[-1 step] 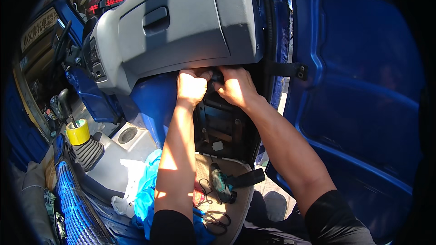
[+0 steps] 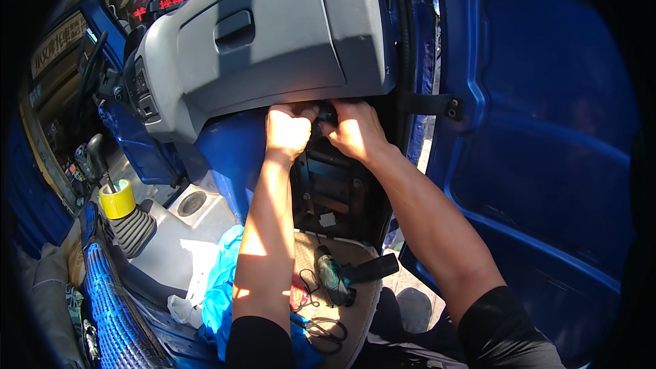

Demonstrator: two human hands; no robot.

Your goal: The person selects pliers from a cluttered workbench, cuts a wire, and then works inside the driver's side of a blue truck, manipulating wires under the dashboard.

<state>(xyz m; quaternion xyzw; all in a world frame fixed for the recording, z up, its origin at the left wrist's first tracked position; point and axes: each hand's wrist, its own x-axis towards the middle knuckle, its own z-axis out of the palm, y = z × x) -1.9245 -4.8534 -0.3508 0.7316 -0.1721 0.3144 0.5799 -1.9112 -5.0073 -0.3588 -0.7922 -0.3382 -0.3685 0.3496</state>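
Both arms reach forward beneath the grey dashboard of a blue vehicle cabin. My left hand is closed just under its lower edge, the fingertips turned away and partly hidden. Close beside it, my right hand curls its fingers round a dark part, with the thumb pointing at the left hand. This part is black and in shadow, so its kind cannot be made out. The left thumb and fingers meet at the part's left side. Below the hands is a dark footwell with brackets.
A cordless drill lies on a tan seat or mat, next to a looped black cord and blue plastic. A gear stick with a yellow tape roll stands left. The blue door is swung open at right.
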